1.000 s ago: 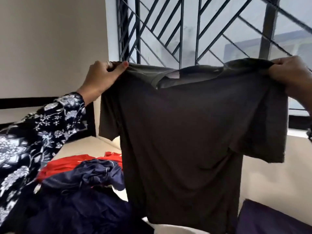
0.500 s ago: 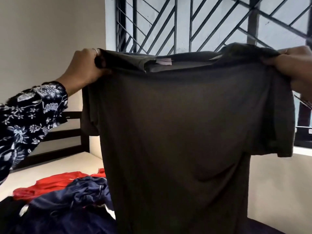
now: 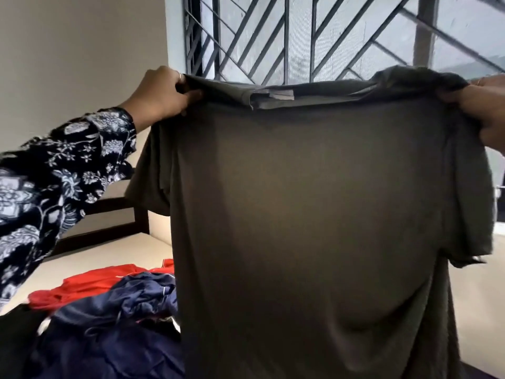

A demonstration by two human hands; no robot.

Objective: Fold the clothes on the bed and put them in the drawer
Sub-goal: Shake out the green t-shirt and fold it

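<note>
1. I see my left hand point(image 3: 161, 94) clenched on one shoulder of the dark olive T-shirt point(image 3: 308, 214).
2. My right hand point(image 3: 483, 108) pinches the other shoulder at the frame's edge.
3. The shirt hangs spread out in front of the barred window point(image 3: 314, 36), above the bed point(image 3: 109, 255).
4. A red garment point(image 3: 90, 283) and a navy garment point(image 3: 123, 310) lie crumpled on the bed, lower left.
</note>
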